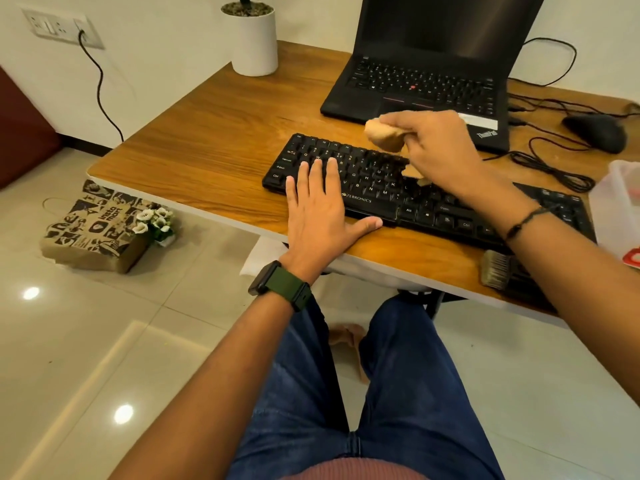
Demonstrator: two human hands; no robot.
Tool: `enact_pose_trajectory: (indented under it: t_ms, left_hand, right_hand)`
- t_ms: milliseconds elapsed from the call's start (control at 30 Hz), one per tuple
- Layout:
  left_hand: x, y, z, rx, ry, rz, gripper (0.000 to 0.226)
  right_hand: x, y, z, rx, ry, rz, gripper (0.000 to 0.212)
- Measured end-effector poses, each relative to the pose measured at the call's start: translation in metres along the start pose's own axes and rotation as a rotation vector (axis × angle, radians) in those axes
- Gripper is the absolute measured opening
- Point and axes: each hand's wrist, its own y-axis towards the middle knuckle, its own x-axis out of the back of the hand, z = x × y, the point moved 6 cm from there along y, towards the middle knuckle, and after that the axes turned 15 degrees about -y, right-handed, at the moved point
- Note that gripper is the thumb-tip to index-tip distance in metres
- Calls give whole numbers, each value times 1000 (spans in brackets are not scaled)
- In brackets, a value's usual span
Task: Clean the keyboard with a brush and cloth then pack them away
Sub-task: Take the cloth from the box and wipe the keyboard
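A black keyboard [377,174] lies slantwise on the wooden desk [207,140]. My left hand [318,206] rests flat on its left part, fingers straight over the keys and thumb along the front edge. Over the middle of the keyboard, my right hand [440,147] grips a bunched tan cloth [384,133]; a lower end of the cloth touches the keys. A paint brush [495,268] with pale bristles lies near the desk's front edge, partly hidden under my right forearm.
An open black laptop [426,81] stands behind the keyboard. A black mouse [595,131] and tangled cables lie at the right. A clear plastic container [620,202] sits at the right edge. A white plant pot [254,43] stands at the back. A paper bag [93,230] is on the floor.
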Motion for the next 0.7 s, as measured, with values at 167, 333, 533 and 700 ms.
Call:
enact_pose_trajectory:
  t_ms: [167,333,533,700]
  left_hand:
    - [-4,0,-1,8,12,8,111]
    - [-5,-1,0,2,-10,-6,111]
    - [-3,-1,-1,-3,-9,-19,112]
    - [-3,-2,-1,0,-27,-26,112]
  right_hand:
    - [-37,-24,26,169,-175,225,44]
    - [-16,-77,41,282,-47,213,41]
    - [12,-39,-6,5,91,33,42]
    - [-20,-11,-16,-53,-107,168,44]
